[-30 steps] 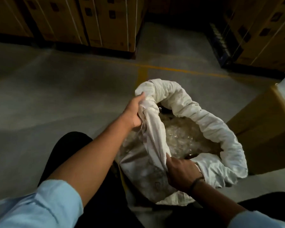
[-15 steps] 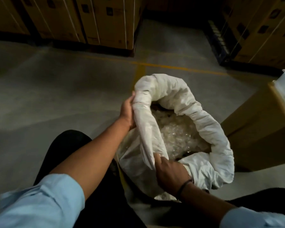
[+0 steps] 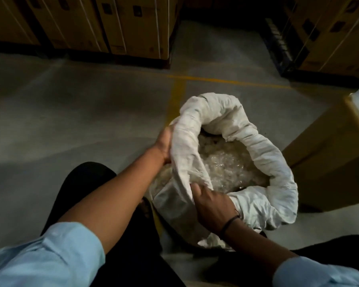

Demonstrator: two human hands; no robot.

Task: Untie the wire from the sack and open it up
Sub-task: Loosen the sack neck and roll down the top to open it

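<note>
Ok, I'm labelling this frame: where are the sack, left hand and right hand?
sack (image 3: 274, 160), head view, rolled rim.
left hand (image 3: 163, 146), head view, back of hand.
right hand (image 3: 211, 206), head view, back of hand.

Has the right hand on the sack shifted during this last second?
Yes, slightly: the right hand, gripping the near flap of the sack, has slid leftward, away from the cardboard box standing at right.

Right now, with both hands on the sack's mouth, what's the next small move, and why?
Probably roll the upright flap between the left hand and the right hand outward and down. Around the rest of the white sack the rim is already rolled into a thick cuff, and the clear plastic pieces inside show. Only this near-left stretch stands unrolled. No wire is visible.
</note>
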